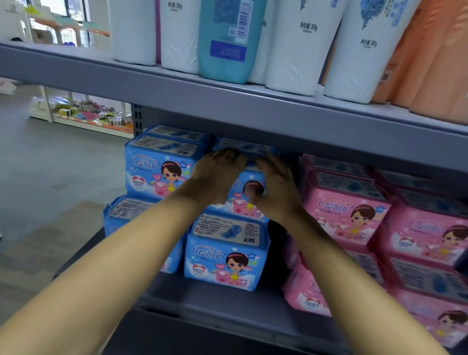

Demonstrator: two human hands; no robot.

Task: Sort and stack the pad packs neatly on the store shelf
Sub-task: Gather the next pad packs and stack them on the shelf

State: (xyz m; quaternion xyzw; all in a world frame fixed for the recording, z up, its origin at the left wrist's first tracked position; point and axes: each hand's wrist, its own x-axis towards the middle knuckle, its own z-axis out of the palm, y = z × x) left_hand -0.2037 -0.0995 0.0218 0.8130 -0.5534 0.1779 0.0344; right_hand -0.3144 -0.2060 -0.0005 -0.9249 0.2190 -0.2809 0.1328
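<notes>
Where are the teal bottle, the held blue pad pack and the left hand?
teal bottle [230, 21], head view, back label.
held blue pad pack [244, 192], head view, front face.
left hand [217, 170], head view, back of hand.

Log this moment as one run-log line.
stage: stacking | left hand: grips upper blue pack | right hand: grips same pack | beneath: lower blue pack | right of them: pink packs

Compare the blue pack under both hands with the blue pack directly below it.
The upper blue pack sits on top of the stack, its front half hidden by the left hand and right hand. The lower blue pack stands on the shelf, untouched, its front in full view. Both carry the same cartoon-girl print.
</notes>
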